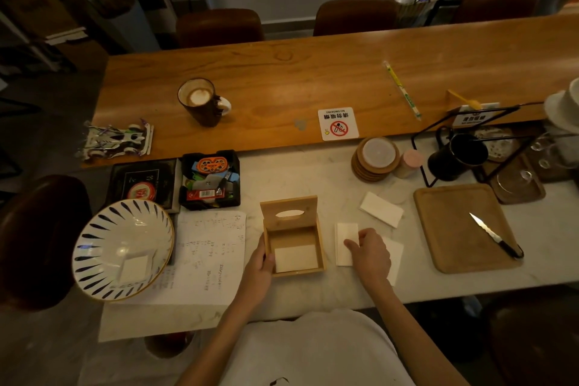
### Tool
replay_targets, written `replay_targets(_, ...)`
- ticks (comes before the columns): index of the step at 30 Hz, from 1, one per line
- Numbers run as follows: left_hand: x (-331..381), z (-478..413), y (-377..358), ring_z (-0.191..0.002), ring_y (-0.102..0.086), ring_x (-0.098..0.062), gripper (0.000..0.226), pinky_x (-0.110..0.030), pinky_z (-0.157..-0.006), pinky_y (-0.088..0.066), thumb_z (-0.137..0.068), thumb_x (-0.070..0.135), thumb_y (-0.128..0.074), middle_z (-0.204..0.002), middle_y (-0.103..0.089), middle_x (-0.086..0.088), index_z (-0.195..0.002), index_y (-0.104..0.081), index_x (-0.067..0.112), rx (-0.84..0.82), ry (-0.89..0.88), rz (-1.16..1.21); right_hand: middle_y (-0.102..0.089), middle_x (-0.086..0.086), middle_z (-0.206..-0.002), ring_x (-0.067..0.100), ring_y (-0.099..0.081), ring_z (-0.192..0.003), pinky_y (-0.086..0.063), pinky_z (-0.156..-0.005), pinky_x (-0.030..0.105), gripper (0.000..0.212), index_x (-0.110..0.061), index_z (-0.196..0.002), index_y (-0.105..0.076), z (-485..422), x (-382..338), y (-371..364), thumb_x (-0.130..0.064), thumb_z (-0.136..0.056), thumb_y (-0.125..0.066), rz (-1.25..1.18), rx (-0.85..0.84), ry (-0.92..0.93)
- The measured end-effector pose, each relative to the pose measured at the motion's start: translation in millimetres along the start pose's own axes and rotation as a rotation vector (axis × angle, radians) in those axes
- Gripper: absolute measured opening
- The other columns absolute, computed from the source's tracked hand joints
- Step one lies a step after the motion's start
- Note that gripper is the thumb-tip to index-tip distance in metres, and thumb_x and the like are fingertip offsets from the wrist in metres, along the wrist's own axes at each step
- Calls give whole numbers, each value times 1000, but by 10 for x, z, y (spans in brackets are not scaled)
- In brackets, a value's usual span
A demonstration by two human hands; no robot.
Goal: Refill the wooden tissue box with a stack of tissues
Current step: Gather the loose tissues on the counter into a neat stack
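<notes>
Wooden tissue box (320, 244) sat on the pale counter right in front of the person, and I placed everything else off it. Its lid (289, 212) with the oval slot stood swung up at the far side, leaning back a little. Inside the box a white tissue (296, 257) lay flat on the bottom, toward the near wall.

Left hand (258, 266) gripped the box's left wall, thumb hooked over the rim, fingers wrapped on the outside. Right hand (369, 252) was just right of the box, knuckles raised, fingers curled down onto a stack of tissues (346, 238), thumb laid on top of it. I read that as a grip on the stack, with the stack flat on the counter and not touching the box. More white tissue (396, 257) stuck out from under that hand on the side away from the box. Another folded tissue (380, 208) lay apart, right of the box and further back.

Well right of the box: a wooden tray (438, 229) with a knife (492, 233) lying on it. Just left of the box: a handwritten paper sheet (213, 257), and past it a striped bowl (122, 249). Behind the box to the left: a black tray (210, 178) of small items. Far behind it, on the wooden tabletop: a coffee mug (200, 102) and a no-smoking sign (338, 124).
</notes>
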State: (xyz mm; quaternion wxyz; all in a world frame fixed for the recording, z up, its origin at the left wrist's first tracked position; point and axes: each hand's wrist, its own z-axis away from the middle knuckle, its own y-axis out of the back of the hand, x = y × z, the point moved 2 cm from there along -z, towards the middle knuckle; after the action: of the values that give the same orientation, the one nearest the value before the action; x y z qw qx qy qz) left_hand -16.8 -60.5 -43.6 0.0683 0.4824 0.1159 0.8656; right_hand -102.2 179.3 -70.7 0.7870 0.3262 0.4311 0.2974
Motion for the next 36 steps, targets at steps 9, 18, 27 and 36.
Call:
replay_targets(9, 22, 9, -13, -133, -39, -11, 51, -31, -112, -33, -104, 28, -32, -147, -40, 6, -153, -19, 28, -5, -17, -25, -67, 7, -106, 25, -63, -94, -39, -71, 30, 30, -10, -111, -61, -62, -55, -7, -31, -90, -67, -23, -110, -133)
replay_targets(18, -12, -4, 8, -137, -38, -18, 51, -40, -115, -33, -105, 20, -34, -150, -40, 0, -153, -20, 24, -20, -15, 5, -57, -8, -85, 12, -58, -79, -38, -59, 17, 20, -19, -96, -53, -65, 27, 142, -29, -88, -69, -160, -159, 88)
replay_targets(27, 2, 3, 32, -136, -39, -16, 51, -37, -114, -33, -104, 22, -35, -148, -41, 4, -153, -21, 29, -35, 8, 29, -64, -2, -87, 9, -58, -73, -42, -59, 21, 20, -17, -99, -59, 46, -169, -20, -28, -87, -71, -161, -68, 102)
replay_targets(36, 32, 1, 43, -135, -39, -14, 51, -30, -110, -36, -104, 19, -37, -146, -42, 5, -152, -22, 28, -44, 5, 79, -68, 4, -94, 18, -63, -81, -53, -73, 32, 19, -12, -104, -63, 45, -239, 44, -26, -91, -66, -39, -12, 181)
